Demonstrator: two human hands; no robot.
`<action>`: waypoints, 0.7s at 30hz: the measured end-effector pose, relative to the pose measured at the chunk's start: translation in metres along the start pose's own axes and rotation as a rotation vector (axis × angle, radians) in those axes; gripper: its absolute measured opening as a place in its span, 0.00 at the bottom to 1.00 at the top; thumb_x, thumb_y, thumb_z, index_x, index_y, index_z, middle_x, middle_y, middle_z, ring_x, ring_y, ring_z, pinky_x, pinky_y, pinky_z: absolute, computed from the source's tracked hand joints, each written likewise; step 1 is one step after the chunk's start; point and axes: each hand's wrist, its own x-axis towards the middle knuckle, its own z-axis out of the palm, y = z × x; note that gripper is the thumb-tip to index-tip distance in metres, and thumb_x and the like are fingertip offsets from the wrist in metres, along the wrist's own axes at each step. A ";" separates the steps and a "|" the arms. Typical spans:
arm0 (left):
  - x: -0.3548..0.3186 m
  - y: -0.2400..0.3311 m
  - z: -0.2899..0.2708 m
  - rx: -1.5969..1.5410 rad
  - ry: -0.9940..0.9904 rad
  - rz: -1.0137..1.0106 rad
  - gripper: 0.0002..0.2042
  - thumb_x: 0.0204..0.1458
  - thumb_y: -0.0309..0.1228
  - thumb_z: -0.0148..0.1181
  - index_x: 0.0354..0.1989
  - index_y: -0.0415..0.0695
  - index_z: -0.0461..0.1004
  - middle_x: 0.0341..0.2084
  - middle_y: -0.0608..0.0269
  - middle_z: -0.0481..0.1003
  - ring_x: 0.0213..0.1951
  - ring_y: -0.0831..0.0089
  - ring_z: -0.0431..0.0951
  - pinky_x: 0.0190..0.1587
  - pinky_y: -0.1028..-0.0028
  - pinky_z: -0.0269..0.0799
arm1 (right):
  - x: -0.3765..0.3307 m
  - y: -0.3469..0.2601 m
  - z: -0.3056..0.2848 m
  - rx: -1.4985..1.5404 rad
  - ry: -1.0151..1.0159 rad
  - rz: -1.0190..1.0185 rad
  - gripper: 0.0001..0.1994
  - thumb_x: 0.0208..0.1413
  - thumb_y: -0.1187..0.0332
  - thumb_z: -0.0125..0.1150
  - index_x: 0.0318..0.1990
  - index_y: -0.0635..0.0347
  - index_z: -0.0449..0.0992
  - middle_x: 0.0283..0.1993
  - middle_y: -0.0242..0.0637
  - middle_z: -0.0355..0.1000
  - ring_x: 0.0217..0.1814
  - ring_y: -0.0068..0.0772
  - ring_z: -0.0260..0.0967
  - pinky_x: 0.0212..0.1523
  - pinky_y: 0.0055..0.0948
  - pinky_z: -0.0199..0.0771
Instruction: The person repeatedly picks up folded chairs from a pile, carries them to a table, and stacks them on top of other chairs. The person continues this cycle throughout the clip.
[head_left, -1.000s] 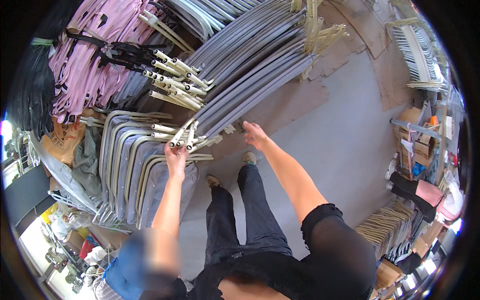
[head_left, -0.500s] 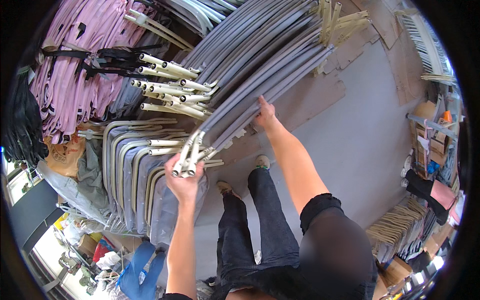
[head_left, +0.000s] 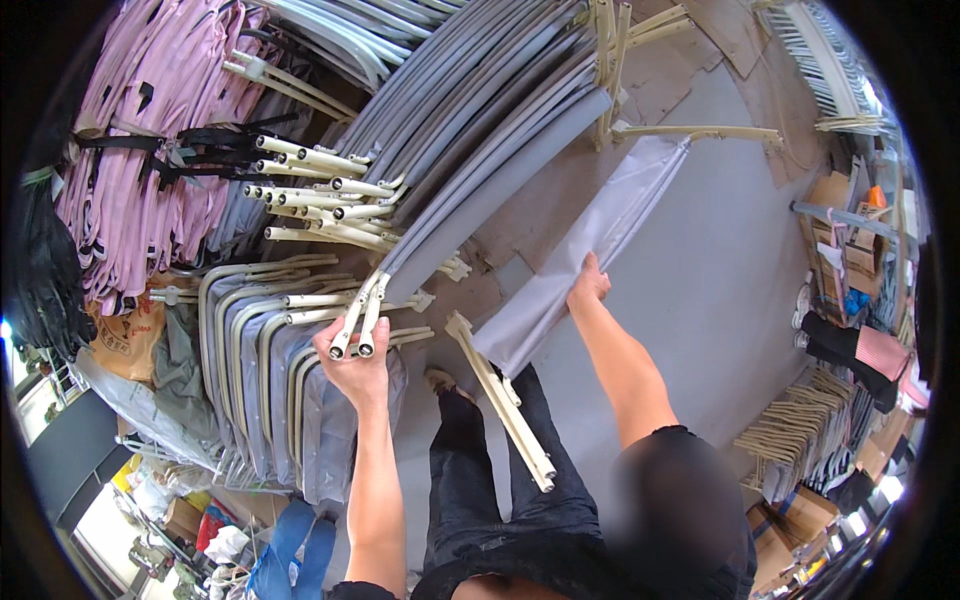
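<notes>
Swinging apart since earlier, one grey frame [head_left: 572, 258] is hanging beyond the right edge of the stack [head_left: 480, 140], gripped by the right hand [head_left: 590, 284] — its legs [head_left: 515, 425] could be catching the trousers [head_left: 462, 455] if tilting. The left hand [head_left: 356, 376] is gripping two tube ends [head_left: 349, 330]; slackening risks sliding.

The grey panel [head_left: 588, 235] in the right hand [head_left: 589, 284] hides one foot; the black sleeve [head_left: 680, 490] (behind that hand) is blurred.

Frame [head_left: 577, 238] right of stacked frames [head_left: 480, 130]
</notes>
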 end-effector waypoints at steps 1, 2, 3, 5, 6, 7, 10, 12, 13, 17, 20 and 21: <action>0.001 0.002 0.001 -0.020 0.006 -0.028 0.26 0.35 0.30 0.72 0.40 0.39 0.63 0.33 0.64 0.65 0.29 0.79 0.66 0.34 0.79 0.67 | 0.004 0.000 -0.009 -0.009 0.022 0.005 0.28 0.42 0.55 0.63 0.43 0.74 0.69 0.45 0.53 0.69 0.45 0.48 0.68 0.45 0.39 0.69; 0.001 0.003 0.000 0.031 -0.010 -0.024 0.25 0.35 0.30 0.72 0.40 0.39 0.63 0.33 0.64 0.65 0.29 0.79 0.66 0.34 0.79 0.67 | 0.007 -0.002 -0.018 -0.032 0.025 -0.001 0.28 0.42 0.55 0.62 0.43 0.74 0.69 0.45 0.53 0.69 0.45 0.48 0.68 0.45 0.39 0.69; 0.001 0.003 -0.003 0.084 -0.024 -0.020 0.25 0.34 0.30 0.72 0.39 0.39 0.63 0.33 0.64 0.65 0.29 0.79 0.66 0.33 0.80 0.67 | 0.005 -0.006 -0.028 -0.057 0.027 -0.006 0.28 0.42 0.55 0.62 0.43 0.74 0.69 0.45 0.53 0.69 0.44 0.48 0.68 0.45 0.39 0.68; 0.001 0.015 -0.006 0.132 -0.064 -0.101 0.25 0.35 0.30 0.72 0.39 0.39 0.64 0.34 0.63 0.65 0.31 0.78 0.67 0.33 0.81 0.66 | -0.014 -0.018 -0.045 -0.028 0.019 0.027 0.27 0.41 0.55 0.61 0.42 0.73 0.68 0.45 0.53 0.68 0.45 0.48 0.67 0.47 0.39 0.67; 0.004 0.012 -0.005 0.085 -0.047 -0.037 0.25 0.35 0.31 0.72 0.39 0.40 0.63 0.34 0.63 0.65 0.32 0.77 0.67 0.33 0.80 0.66 | -0.017 -0.015 -0.052 -0.025 0.026 0.018 0.27 0.41 0.55 0.60 0.42 0.73 0.68 0.45 0.53 0.68 0.45 0.48 0.67 0.47 0.38 0.67; 0.010 -0.002 -0.005 0.033 -0.026 0.021 0.25 0.35 0.31 0.72 0.39 0.40 0.63 0.34 0.63 0.65 0.33 0.77 0.67 0.33 0.80 0.66 | -0.017 -0.013 -0.059 -0.026 0.034 0.003 0.27 0.41 0.55 0.60 0.42 0.73 0.68 0.45 0.53 0.68 0.46 0.48 0.67 0.47 0.38 0.67; 0.047 -0.045 -0.020 -0.015 0.048 0.010 0.25 0.39 0.34 0.69 0.40 0.39 0.61 0.37 0.58 0.66 0.38 0.72 0.69 0.42 0.75 0.67 | -0.007 -0.004 -0.074 -0.101 0.080 -0.016 0.26 0.42 0.56 0.60 0.40 0.73 0.69 0.44 0.53 0.68 0.46 0.46 0.67 0.47 0.37 0.67; 0.054 -0.069 -0.030 0.078 -0.028 -0.015 0.27 0.39 0.35 0.70 0.42 0.39 0.59 0.38 0.56 0.66 0.40 0.72 0.69 0.44 0.74 0.66 | -0.004 0.001 -0.085 -0.086 0.109 -0.012 0.24 0.42 0.57 0.61 0.39 0.73 0.69 0.44 0.52 0.69 0.45 0.45 0.67 0.46 0.37 0.66; 0.049 -0.076 -0.031 0.107 -0.064 -0.047 0.28 0.38 0.35 0.70 0.42 0.39 0.59 0.38 0.57 0.66 0.39 0.72 0.69 0.44 0.74 0.66 | -0.005 0.001 -0.093 -0.049 0.104 -0.029 0.24 0.42 0.58 0.61 0.38 0.73 0.69 0.43 0.52 0.69 0.45 0.45 0.67 0.46 0.37 0.66; 0.016 -0.119 -0.035 0.137 -0.105 -0.283 0.28 0.38 0.35 0.70 0.43 0.38 0.60 0.39 0.58 0.65 0.36 0.72 0.69 0.42 0.74 0.68 | -0.010 0.009 -0.134 0.116 0.053 -0.073 0.23 0.42 0.58 0.61 0.36 0.74 0.70 0.40 0.52 0.70 0.43 0.45 0.68 0.45 0.37 0.66; 0.001 -0.077 -0.028 -0.055 -0.167 -0.704 0.17 0.43 0.35 0.66 0.36 0.44 0.64 0.28 0.66 0.70 0.24 0.80 0.71 0.21 0.81 0.68 | -0.026 0.008 -0.177 0.130 0.067 -0.073 0.24 0.42 0.57 0.62 0.35 0.75 0.71 0.39 0.53 0.71 0.41 0.45 0.68 0.45 0.37 0.66; 0.003 -0.079 -0.033 -0.124 -0.144 -0.750 0.16 0.44 0.35 0.65 0.35 0.44 0.65 0.25 0.67 0.70 0.24 0.79 0.72 0.22 0.80 0.69 | -0.038 0.005 -0.187 0.119 0.070 -0.075 0.24 0.41 0.57 0.62 0.35 0.75 0.71 0.39 0.53 0.71 0.41 0.46 0.68 0.45 0.37 0.66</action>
